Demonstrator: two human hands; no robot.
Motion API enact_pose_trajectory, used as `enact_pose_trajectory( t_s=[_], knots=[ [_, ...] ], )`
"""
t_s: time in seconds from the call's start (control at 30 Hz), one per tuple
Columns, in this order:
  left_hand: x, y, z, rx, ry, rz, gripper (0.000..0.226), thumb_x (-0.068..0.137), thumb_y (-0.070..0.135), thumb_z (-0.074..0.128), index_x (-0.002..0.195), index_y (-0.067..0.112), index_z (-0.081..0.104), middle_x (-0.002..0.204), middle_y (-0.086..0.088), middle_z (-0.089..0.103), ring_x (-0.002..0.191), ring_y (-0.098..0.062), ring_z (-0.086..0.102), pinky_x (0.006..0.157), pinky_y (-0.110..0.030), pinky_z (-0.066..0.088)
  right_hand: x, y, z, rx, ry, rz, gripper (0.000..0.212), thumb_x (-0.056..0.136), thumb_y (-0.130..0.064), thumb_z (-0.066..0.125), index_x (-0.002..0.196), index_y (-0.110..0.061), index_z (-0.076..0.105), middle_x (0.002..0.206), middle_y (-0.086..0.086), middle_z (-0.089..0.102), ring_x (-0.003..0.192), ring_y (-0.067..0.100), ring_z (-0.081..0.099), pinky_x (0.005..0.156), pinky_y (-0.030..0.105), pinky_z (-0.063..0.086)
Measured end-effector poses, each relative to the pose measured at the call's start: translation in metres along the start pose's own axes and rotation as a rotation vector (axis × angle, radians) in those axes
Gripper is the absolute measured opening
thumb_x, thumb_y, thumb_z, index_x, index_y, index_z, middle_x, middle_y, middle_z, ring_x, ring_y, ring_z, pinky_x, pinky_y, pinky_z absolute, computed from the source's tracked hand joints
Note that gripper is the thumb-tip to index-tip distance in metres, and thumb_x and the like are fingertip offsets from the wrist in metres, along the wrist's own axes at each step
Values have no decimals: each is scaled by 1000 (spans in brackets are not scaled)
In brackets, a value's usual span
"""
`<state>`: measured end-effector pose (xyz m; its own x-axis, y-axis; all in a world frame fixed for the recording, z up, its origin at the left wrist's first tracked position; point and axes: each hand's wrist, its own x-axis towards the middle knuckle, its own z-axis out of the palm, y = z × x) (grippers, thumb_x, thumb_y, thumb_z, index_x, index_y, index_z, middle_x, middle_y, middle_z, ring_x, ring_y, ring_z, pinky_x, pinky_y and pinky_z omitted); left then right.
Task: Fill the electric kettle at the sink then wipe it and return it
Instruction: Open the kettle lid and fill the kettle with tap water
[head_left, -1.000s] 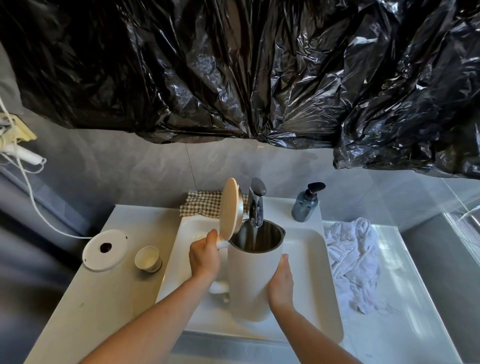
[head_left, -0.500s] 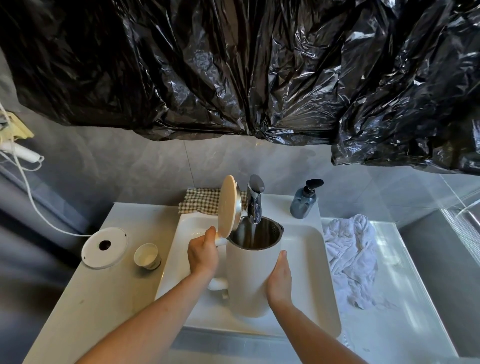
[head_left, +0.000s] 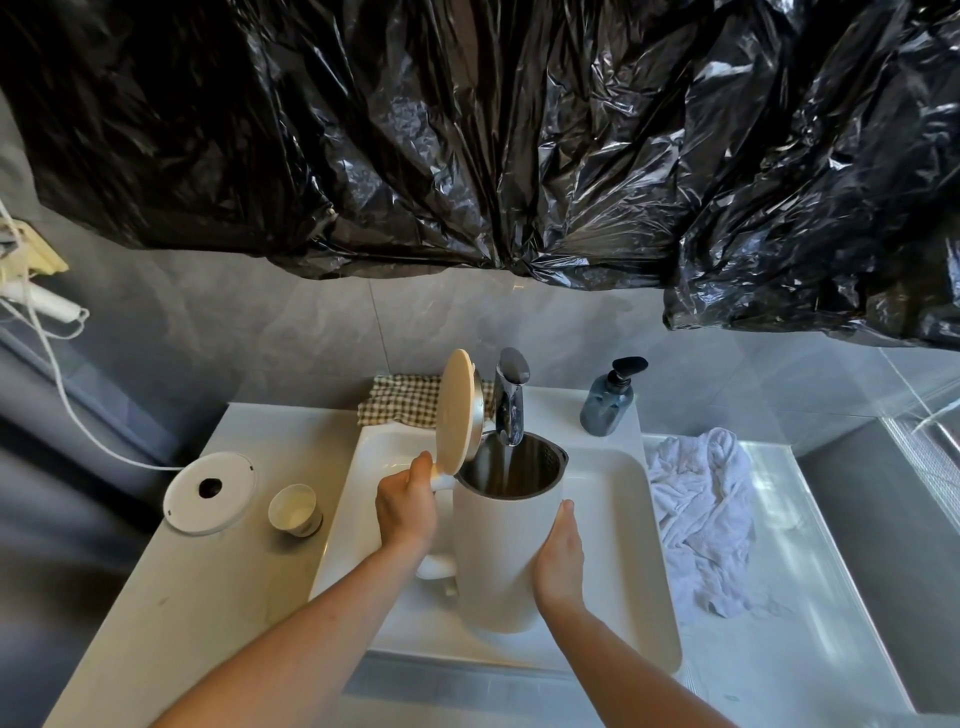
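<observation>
Little is changed since a second ago: the white electric kettle (head_left: 506, 551) is kept upright in the sink basin (head_left: 623, 519), lid (head_left: 457, 410) swung back so the faucet (head_left: 510, 397) clears the open mouth. Its handle is gripped by the left hand (head_left: 406, 506); the right hand (head_left: 560, 558), fingers straight, is pressed flat against the body to steady it

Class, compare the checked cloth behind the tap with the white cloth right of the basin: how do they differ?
The checked cloth bears a dark check pattern; the white cloth is plain. The checked cloth lies by the wall, partly hidden behind the kettle lid; the white cloth lies in full view. The white cloth spreads wider. Both lie crumpled on the counter, untouched.
</observation>
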<state>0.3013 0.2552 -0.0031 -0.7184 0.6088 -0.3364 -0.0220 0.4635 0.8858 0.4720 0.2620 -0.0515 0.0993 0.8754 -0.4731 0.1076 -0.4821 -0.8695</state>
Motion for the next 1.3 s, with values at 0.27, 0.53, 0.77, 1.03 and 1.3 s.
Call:
enact_pose_trajectory(
  t_s=[0.27, 0.53, 0.77, 1.03, 1.3],
  knots=[
    [0, 0, 0, -2, -7, -6, 45, 103, 40, 46, 72, 13, 63, 68, -3, 60, 73, -20, 60, 69, -30, 44, 4, 3, 1, -24, 18, 3, 69, 102, -60, 18, 151, -24, 49, 155, -4, 49, 148, 21, 39, 125, 40, 22],
    [0, 1, 1, -2, 2, -9, 48, 103, 39, 47, 74, 7, 66, 68, -6, 62, 72, -20, 60, 63, -29, 42, 4, 5, 0, -9, 14, -3, 63, 106, -55, 20, 153, -22, 46, 154, -9, 47, 148, 18, 38, 122, 35, 21],
    [0, 0, 0, -2, 0, -16, 46, 102, 41, 46, 74, 10, 66, 70, -4, 63, 74, -20, 61, 70, -31, 42, 1, 2, -1, -14, 6, -10, 66, 103, -58, 19, 153, -24, 47, 155, -5, 48, 147, 18, 38, 121, 34, 22],
    [-1, 0, -1, -7, -8, -7, 47, 102, 40, 46, 70, 10, 64, 67, -5, 60, 73, -21, 60, 63, -30, 41, 1, 1, -1, -1, 12, -11, 61, 108, -51, 21, 154, -21, 45, 159, -2, 45, 148, 15, 36, 120, 32, 20],
    [-2, -1, -2, -2, -9, -15, 48, 103, 41, 45, 75, 9, 67, 69, -5, 62, 75, -21, 61, 64, -30, 41, 1, 1, -2, 18, -2, -13, 56, 110, -45, 21, 154, -18, 46, 153, -3, 48, 147, 18, 37, 108, 23, 20]
  ],
)
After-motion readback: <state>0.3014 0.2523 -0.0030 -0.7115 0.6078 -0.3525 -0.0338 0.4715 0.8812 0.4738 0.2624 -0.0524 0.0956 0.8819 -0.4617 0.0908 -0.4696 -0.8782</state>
